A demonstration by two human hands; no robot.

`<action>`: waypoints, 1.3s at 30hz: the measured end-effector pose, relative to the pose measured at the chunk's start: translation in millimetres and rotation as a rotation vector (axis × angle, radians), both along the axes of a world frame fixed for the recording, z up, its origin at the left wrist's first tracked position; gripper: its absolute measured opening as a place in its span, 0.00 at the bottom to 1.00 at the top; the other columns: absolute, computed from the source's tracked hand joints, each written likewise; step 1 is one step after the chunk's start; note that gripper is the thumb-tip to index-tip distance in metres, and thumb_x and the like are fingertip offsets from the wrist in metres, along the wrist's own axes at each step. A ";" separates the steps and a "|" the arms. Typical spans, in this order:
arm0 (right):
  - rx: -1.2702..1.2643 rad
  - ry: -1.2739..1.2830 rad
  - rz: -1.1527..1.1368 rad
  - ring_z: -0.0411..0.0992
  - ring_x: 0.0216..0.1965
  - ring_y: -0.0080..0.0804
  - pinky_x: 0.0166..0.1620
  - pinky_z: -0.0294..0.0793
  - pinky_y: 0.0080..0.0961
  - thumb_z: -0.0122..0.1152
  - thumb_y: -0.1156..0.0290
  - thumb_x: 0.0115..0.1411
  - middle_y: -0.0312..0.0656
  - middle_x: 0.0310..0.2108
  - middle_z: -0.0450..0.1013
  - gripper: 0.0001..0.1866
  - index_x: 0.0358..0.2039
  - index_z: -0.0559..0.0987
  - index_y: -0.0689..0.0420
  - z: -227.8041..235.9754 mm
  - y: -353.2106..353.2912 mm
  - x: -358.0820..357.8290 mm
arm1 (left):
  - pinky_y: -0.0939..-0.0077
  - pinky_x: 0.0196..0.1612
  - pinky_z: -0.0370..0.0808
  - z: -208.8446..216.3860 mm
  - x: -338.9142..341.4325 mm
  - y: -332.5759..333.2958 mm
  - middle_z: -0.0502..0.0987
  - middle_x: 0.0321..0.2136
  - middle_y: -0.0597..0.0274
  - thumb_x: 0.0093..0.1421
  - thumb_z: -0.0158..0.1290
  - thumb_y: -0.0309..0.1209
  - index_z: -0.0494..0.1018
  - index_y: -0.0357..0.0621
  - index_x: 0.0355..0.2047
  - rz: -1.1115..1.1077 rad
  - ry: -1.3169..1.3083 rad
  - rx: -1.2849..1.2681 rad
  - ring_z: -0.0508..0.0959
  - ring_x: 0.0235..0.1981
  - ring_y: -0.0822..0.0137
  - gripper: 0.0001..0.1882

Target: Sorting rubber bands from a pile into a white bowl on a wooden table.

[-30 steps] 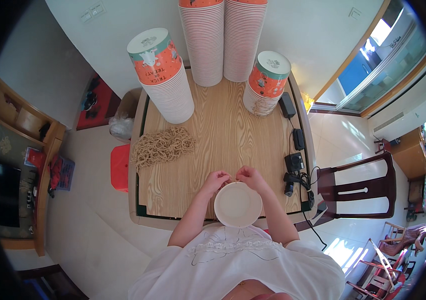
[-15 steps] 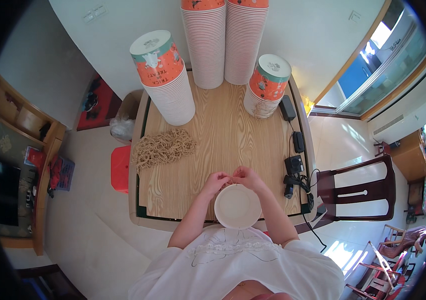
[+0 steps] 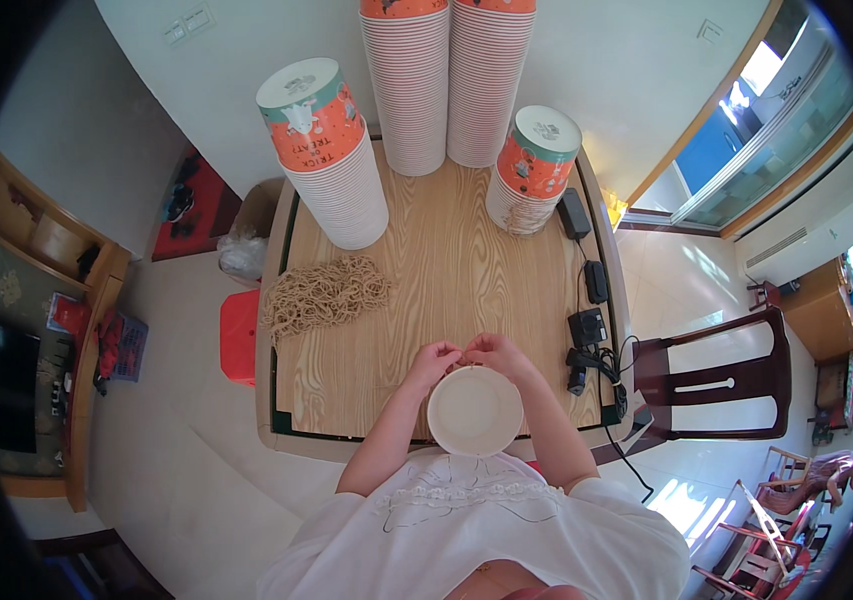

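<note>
A paper bucket [image 3: 475,411] with a plain off-white inside stands at the table's near edge, its mouth facing up toward me. At its far rim, my left hand [image 3: 435,362] and my right hand [image 3: 493,355] meet with fingertips pinched together, almost touching. Whatever is between the fingers is too small and hidden to make out. Left of my hands lies a loose heap of brown twine cords [image 3: 327,294]. Farther off on the right, a short stack of upturned orange and green paper buckets [image 3: 532,172] has brown cord around its lower rims.
A taller stack of upturned buckets [image 3: 331,160] stands at the far left, with two very tall stacks [image 3: 404,90] at the back. Black power adapters and cables [image 3: 587,328] line the table's right edge. A dark wooden chair [image 3: 716,375] is to the right, a red stool [image 3: 238,338] to the left.
Both hands stay at the bucket's far rim, with only slight finger movement. The view has shifted a little; the stacks and the cord heap are otherwise unchanged.
</note>
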State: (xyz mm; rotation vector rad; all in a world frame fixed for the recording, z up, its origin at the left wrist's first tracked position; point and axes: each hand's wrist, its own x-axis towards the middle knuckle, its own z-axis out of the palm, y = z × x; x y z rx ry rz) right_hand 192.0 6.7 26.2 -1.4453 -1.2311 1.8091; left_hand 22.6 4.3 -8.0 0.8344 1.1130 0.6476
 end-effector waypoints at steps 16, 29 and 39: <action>-0.025 0.058 0.001 0.66 0.23 0.17 0.25 0.66 0.12 0.57 0.73 0.50 0.33 0.21 0.68 0.06 0.26 0.70 0.60 0.4 -0.2 3.6 | 0.86 0.21 0.67 -0.2 -0.2 1.8 0.74 0.21 0.68 0.53 0.51 0.31 0.72 0.42 0.29 -0.015 -0.023 -0.016 0.71 0.19 0.78 0.07; -0.001 0.044 0.025 0.66 0.24 0.17 0.26 0.66 0.13 0.56 0.74 0.50 0.33 0.22 0.69 0.06 0.28 0.70 0.60 -14.0 0.9 8.7 | 0.86 0.22 0.69 -2.3 -2.9 2.2 0.75 0.23 0.62 0.54 0.48 0.30 0.70 0.41 0.28 0.042 -0.126 -0.084 0.73 0.21 0.76 0.05; -0.033 -0.122 0.139 0.66 0.24 0.18 0.27 0.66 0.15 0.56 0.67 0.51 0.33 0.22 0.70 0.10 0.27 0.74 0.61 1.7 3.0 4.2 | 0.87 0.18 0.65 -6.6 -3.9 4.8 0.74 0.21 0.64 0.53 0.48 0.30 0.70 0.42 0.27 0.080 -0.080 -0.115 0.70 0.17 0.78 0.05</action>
